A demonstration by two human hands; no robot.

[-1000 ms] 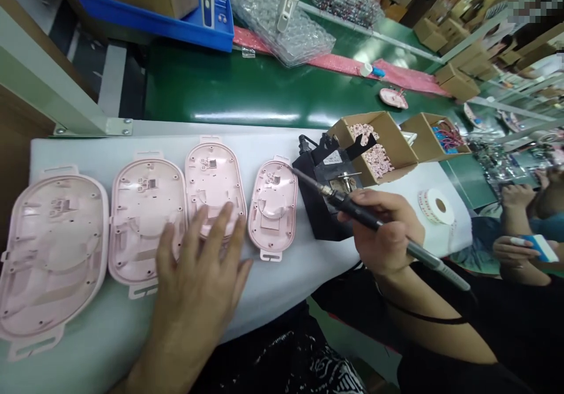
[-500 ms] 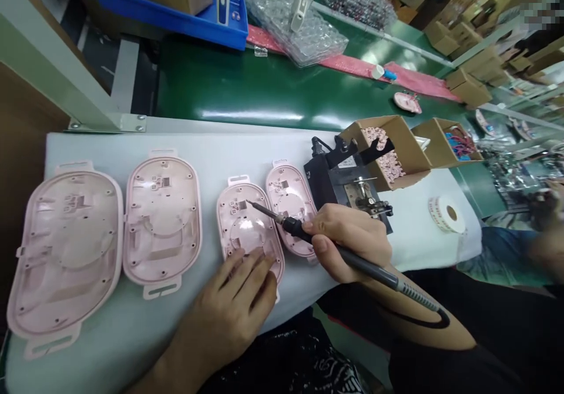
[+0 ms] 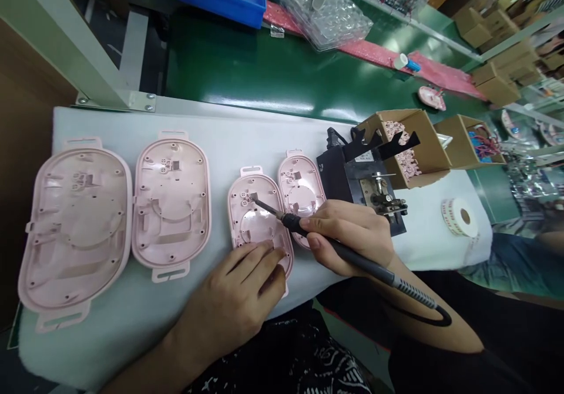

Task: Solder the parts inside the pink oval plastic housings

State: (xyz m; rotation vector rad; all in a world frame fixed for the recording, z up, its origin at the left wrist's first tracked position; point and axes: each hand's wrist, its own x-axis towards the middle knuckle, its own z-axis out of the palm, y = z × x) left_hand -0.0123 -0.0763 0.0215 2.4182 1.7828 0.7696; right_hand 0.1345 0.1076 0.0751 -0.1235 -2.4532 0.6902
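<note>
At the near edge of a white-covered bench (image 3: 220, 141), a worker's left hand (image 3: 240, 297) lies on the lower end of a pink plastic shell half (image 3: 253, 224), its fingers side by side and bent; whether it grips the rim cannot be told; the right hand (image 3: 350, 235) closes around a soldering iron (image 3: 379, 272) like a pen, its slim tip slanting to a small dark square in the shell's upper part; contact there is too fine to confirm; a black cable curves back from the handle along the forearm.

Just right of the shell, partly behind the right hand, sits a smaller pink shell half (image 3: 302, 194); to the left, well apart, two bigger shell halves (image 3: 171, 200) lie side by side, all with their hollow insides up; beyond the right hand stands a black stand with notched arms (image 3: 341, 177); near it rest a roll of white tape with red marks (image 3: 453, 218), a cardboard box of small pink parts (image 3: 429, 159) and a second box holding red wires (image 3: 458, 144).

Farther off, a green work surface (image 3: 220, 65) carries pink wrap (image 3: 368, 50) and clear bubble wrap (image 3: 335, 27); a blue tray (image 3: 220, 3) sits at upper left.
</note>
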